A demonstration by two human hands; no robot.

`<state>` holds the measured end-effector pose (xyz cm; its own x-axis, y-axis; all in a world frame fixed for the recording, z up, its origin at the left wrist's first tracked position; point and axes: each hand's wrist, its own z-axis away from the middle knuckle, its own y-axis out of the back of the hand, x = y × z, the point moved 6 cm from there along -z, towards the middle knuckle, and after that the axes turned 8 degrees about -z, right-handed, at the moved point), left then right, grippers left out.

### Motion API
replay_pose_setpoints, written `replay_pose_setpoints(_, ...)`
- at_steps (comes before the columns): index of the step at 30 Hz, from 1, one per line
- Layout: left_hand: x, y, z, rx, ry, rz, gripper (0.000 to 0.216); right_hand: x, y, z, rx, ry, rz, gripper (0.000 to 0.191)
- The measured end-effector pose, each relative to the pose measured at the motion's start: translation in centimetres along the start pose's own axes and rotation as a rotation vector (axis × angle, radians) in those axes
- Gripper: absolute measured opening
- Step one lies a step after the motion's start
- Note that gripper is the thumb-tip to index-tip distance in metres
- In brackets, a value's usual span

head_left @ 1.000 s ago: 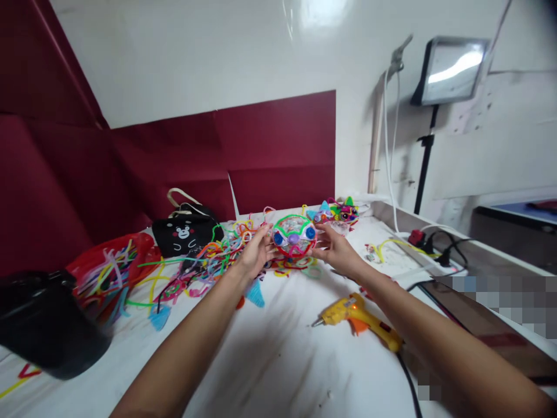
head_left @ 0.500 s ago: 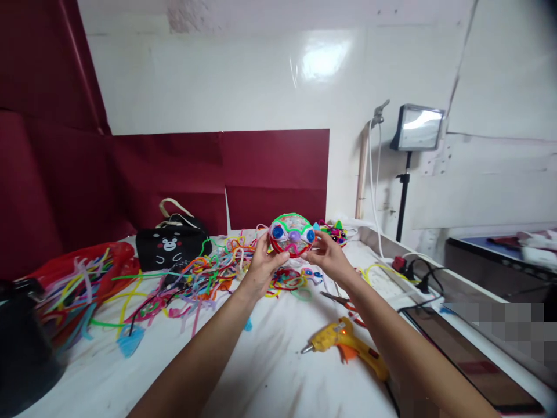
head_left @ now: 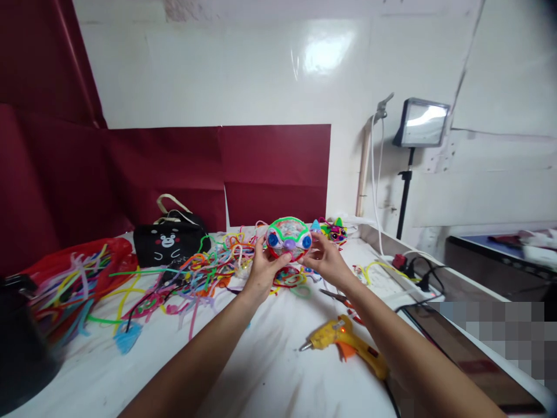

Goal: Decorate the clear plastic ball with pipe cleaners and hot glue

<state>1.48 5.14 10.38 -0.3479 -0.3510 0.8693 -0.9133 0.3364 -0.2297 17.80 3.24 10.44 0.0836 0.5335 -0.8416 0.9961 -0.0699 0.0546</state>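
Both my hands hold up a round clear ornament (head_left: 289, 237) trimmed with green and red pipe cleaners, two blue dots and a purple one. My left hand (head_left: 263, 268) grips its left and lower side, fingers curled around it. On the right side my right hand (head_left: 324, 259) pinches it with fingers and thumb. The ornament is lifted above a white table (head_left: 278, 371), just over a heap of coloured pipe cleaners (head_left: 204, 270).
A yellow glue gun (head_left: 343, 343) lies near my right forearm, scissors (head_left: 337, 297) beyond it. A black bear bag (head_left: 167, 241), red bag of pipe cleaners (head_left: 69, 278) and black pot (head_left: 21, 342) sit left. Another colourful ornament (head_left: 333, 230), a power strip (head_left: 409, 270) and lamp (head_left: 421, 123) stand right.
My hands drew the ornament back from the far table and raised it; the view tilted up. In the last half second it shifted only slightly.
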Motion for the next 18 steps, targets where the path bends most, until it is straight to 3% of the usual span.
replay_pose_setpoints(8,-1.3,1.1,2.0,-0.074,0.084,0.01,0.091,0.8,-0.8,1.8,-0.065,-0.06,0.085,0.067)
replay_pose_setpoints(12,-1.9,2.3,3.6,-0.085,0.208,-0.008,0.075,1.7,-0.9,3.1,-0.116,-0.093,0.127,0.066)
replay_pose_setpoints(18,-2.3,4.2,5.7,-0.12,0.281,-0.203,0.051,2.7,-0.6,5.9,-0.186,-0.179,0.248,0.069)
